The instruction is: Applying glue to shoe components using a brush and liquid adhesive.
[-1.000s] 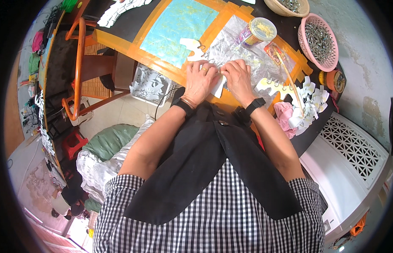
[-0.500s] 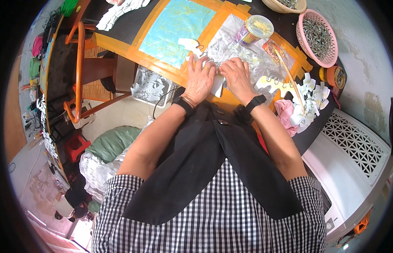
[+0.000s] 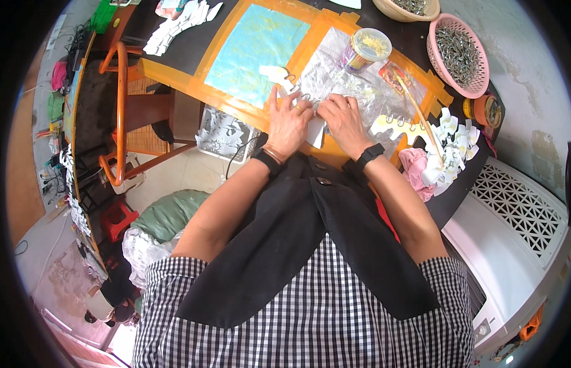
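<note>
My left hand (image 3: 288, 126) and my right hand (image 3: 343, 124) meet at the near edge of the taped work surface. Their fingers are bent and closed on a white paper piece (image 3: 315, 134), whose lower end shows between them. The fingertips hide most of it. Just beyond my left fingers lies a white cutout strip (image 3: 274, 73) with small metal rings. To the right of my right hand rests another strip (image 3: 401, 127), pale yellow and white, with several metal rings along its edge. A thin wooden stick (image 3: 422, 115) lies across it.
A clear tub of yellowish paste (image 3: 369, 46) stands beyond my right hand. A pink basket of metal clips (image 3: 461, 86) sits at the right, near a heap of white cutouts (image 3: 452, 147) and pink cloth (image 3: 414, 167). A wooden chair (image 3: 121, 116) stands left.
Both hands stay together at the paper piece, with only small finger shifts. The whole view has moved slightly, and the things on the table keep their places.
</note>
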